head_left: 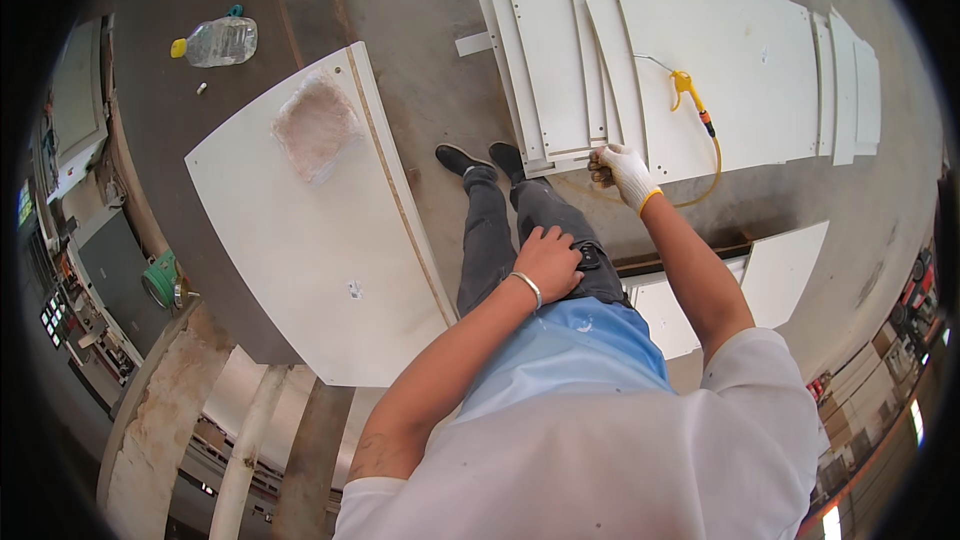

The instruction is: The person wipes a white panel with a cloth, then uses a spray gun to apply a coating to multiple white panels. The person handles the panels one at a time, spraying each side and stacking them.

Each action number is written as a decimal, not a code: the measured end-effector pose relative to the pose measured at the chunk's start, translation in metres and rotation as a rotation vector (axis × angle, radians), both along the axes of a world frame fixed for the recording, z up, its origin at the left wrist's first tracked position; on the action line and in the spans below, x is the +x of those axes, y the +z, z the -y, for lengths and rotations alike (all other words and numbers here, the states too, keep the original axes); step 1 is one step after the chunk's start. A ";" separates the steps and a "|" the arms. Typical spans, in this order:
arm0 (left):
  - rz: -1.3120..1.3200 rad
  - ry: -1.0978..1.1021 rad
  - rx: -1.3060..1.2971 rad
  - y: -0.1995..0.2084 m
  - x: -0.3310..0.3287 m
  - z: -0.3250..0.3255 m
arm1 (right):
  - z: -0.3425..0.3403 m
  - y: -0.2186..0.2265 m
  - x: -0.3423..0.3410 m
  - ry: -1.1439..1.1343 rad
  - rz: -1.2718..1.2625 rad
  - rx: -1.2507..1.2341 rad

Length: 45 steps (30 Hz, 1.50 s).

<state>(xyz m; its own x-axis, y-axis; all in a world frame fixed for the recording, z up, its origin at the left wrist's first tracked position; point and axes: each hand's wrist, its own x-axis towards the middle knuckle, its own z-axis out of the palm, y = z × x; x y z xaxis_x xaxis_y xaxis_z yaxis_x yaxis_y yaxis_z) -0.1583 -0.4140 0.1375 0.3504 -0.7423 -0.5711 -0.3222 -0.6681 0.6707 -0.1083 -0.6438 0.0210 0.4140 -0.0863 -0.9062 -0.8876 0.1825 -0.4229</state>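
Right hand [627, 175] (gloved) near panels [720, 30]

Nothing is legible: the label [354, 289] on the white panel [300, 230] left of the left hand [548, 264] fingers and the sticker [765, 55] on the stacked panels [730, 110] beyond and right of the right hand [628, 176] fingers are too small.

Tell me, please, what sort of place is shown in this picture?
Probably a furniture or panel workshop: many white panels, some with drilled holes, lie overlapping at the upper right, a yellow air gun with a hose rests on them, and metal-framed racks or machines cannot be made out clearly.
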 end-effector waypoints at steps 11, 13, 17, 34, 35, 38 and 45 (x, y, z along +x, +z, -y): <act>0.458 -0.189 -0.018 -0.009 -0.018 0.058 | 0.006 0.063 0.022 0.064 0.172 0.062; 0.513 -0.094 -0.127 -0.002 -0.025 0.055 | 0.011 0.073 0.020 0.038 0.171 0.062; 0.390 0.172 -0.303 0.039 -0.029 0.041 | 0.012 0.084 0.012 0.092 0.203 0.024; -0.555 1.847 -1.131 0.192 -0.131 -0.082 | -0.092 0.175 -0.016 0.557 0.491 0.232; -0.726 1.724 -1.412 0.197 -0.143 -0.078 | -0.093 0.179 -0.022 0.577 0.450 0.220; -1.076 1.545 -1.750 0.213 -0.175 -0.063 | -0.090 0.184 -0.040 0.567 0.450 0.289; -1.024 1.376 -1.940 0.235 -0.220 -0.058 | -0.078 0.179 -0.065 0.528 0.425 0.273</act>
